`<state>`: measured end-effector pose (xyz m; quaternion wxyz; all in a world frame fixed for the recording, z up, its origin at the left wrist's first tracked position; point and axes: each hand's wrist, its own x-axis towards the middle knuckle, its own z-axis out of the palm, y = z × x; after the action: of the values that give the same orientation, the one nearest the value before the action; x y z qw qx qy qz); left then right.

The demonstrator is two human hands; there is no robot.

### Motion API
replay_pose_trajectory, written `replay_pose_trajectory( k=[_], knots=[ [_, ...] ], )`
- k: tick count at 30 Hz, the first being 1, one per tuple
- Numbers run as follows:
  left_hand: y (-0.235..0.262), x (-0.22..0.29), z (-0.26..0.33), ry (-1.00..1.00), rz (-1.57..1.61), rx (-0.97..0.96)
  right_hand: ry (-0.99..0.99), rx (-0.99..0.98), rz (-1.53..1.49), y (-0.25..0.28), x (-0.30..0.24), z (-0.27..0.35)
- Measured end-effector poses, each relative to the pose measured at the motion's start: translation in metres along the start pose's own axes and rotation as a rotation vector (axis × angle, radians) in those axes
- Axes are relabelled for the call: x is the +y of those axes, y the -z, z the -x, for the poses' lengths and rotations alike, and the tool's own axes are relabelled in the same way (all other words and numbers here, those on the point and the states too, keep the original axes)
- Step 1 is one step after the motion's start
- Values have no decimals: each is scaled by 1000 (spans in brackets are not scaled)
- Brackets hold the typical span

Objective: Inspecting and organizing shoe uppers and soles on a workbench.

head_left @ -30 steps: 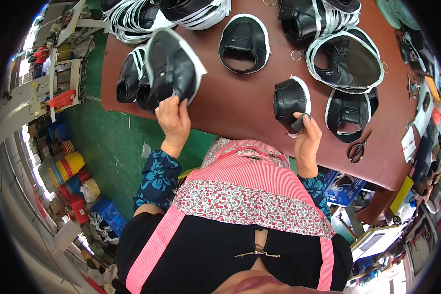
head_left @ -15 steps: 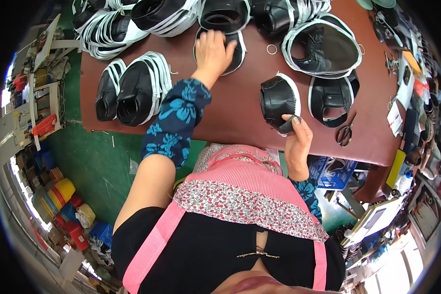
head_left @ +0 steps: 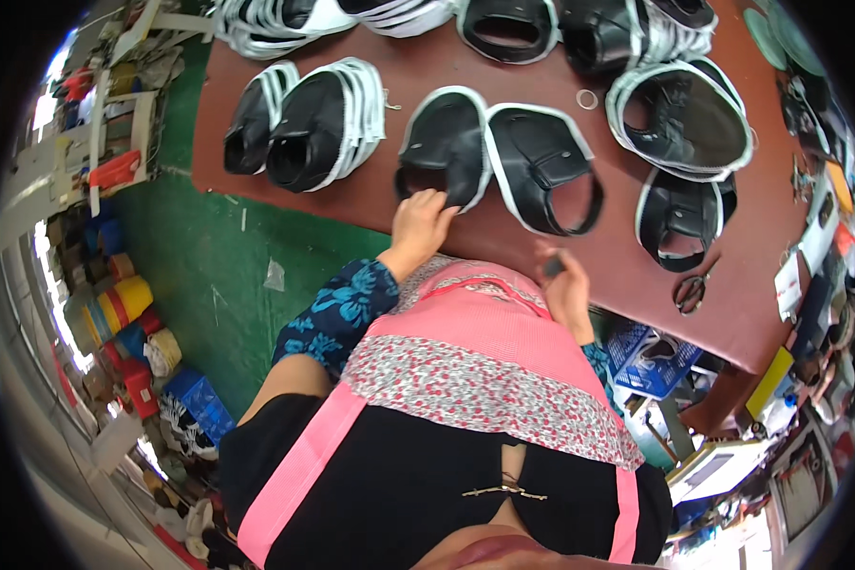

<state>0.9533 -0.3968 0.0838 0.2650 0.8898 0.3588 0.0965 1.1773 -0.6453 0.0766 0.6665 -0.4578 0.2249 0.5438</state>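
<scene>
Two black shoe uppers with white edging lie side by side near the front of the brown table. My left hand (head_left: 422, 226) is closed on the near edge of the left shoe upper (head_left: 443, 142). The right shoe upper (head_left: 544, 157) lies flat against its neighbour, its strap loop toward me. My right hand (head_left: 568, 296), somewhat blurred, is just off the table's front edge, apart from both uppers. Its fingers are pinched around a small dark piece (head_left: 553, 267) whose kind I cannot make out.
Stacked black uppers (head_left: 323, 123) stand at the left. More pieces (head_left: 508, 28) line the back, with a larger upper (head_left: 679, 119) and another strapped upper (head_left: 676, 223) at the right. Scissors (head_left: 691, 293) lie by the table's right front. A blue basket (head_left: 651, 359) sits below.
My left hand has come back toward me with a shoe upper, now beside the other one. The right upper lies opened out, and my right hand has moved off it toward me.
</scene>
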Motion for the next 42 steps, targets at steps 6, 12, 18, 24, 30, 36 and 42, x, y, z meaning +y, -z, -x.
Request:
replay_pose_trajectory(
  k=[6, 12, 18, 24, 30, 36, 42],
  knots=[
    [11, -11, 34, 96, 84, 69, 367, 71, 1169, 74, -11, -14],
    [2, 43, 35, 380, 761, -9, 543, 47, 741, 54, -95, -99],
    [1, 51, 43, 494, 1024, 86, 247, -110, 569, 29, -76, -137],
    [12, 5, 32, 96, -201, -61, 235, -26, 512, 30, -33, -113],
    [-12, 62, -9, 29, 217, -72, 180, -1, 638, 46, -13, -94],
    [-129, 107, -35, 394, 819, -501, 650, -54, 1245, 23, -25, -97],
    [-143, 92, -24, 333, 944, -487, 226, -204, 959, -23, -61, -94]
  ],
)
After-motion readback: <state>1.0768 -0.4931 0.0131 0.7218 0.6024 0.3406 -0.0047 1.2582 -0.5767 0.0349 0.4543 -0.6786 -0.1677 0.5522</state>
